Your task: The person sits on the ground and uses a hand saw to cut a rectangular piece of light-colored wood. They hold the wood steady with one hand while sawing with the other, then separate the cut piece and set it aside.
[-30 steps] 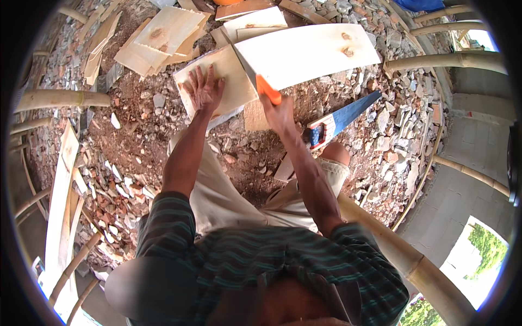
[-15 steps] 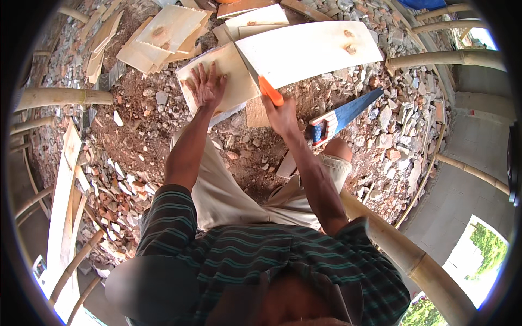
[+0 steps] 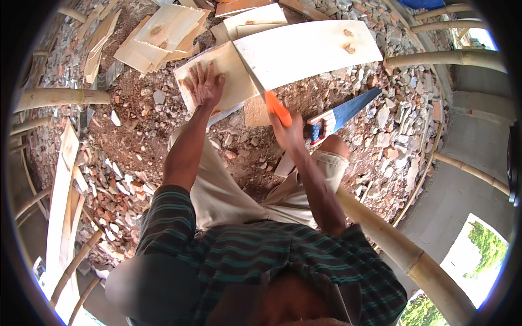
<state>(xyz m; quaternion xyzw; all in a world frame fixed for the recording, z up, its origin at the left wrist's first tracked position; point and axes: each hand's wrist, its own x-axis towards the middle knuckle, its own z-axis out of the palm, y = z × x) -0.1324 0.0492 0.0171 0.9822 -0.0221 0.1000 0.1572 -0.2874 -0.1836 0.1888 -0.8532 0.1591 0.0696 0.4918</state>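
A long pale wooden board (image 3: 310, 51) lies crosswise ahead of me. My left hand (image 3: 204, 87) rests flat, fingers spread, on the board's left section (image 3: 234, 73). An orange-handled handsaw (image 3: 277, 107) is in my right hand (image 3: 288, 130), its fingers wrapped round the handle. The thin blade runs up and to the left along the line between the two sections; whether the wood is cut through there I cannot tell. A second handsaw (image 3: 348, 111), with a blue blade and a patterned handle, lies on the rubble to the right, near my knee.
Several cut wooden pieces (image 3: 163, 32) are stacked at the far left, with more boards (image 3: 253, 20) behind the long one. Broken brick and stone rubble (image 3: 130, 108) covers the ground. Bamboo poles (image 3: 446, 60) stand along both sides, and a thick one (image 3: 402, 250) passes close on my right.
My right hand has drawn the orange-handled handsaw back toward me and slightly right. My left hand stays pressed on the board.
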